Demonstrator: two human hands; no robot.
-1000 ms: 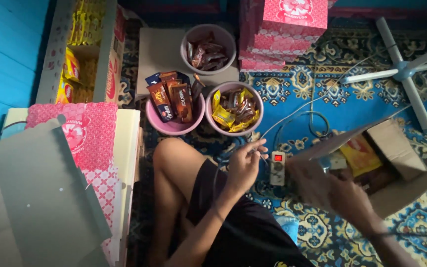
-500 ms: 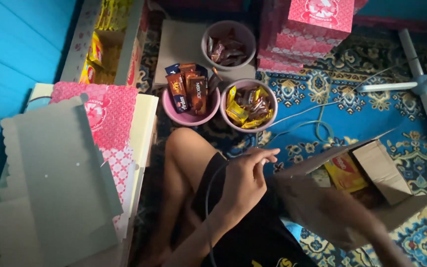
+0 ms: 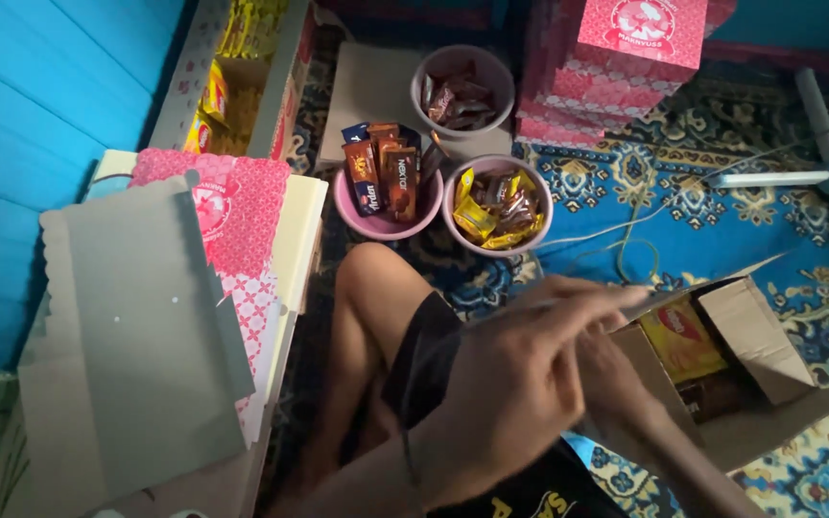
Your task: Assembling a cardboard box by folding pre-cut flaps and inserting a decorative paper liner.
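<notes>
The person wears black shorts (image 3: 434,360) and a dark top with yellow lettering low on its front; arms, both hands and legs are bare, with no sleeves or gloves.

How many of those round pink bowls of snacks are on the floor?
3. One round pink bowl of brown packets lies by the knee, one of yellow packets beside it, one of dark packets behind them. Others may be hidden.

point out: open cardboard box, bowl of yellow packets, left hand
open cardboard box (image 3: 758,336), head view, on its right flap.
bowl of yellow packets (image 3: 456,230), head view, on its left rim.
left hand (image 3: 515,384), head view, back of hand.
</notes>
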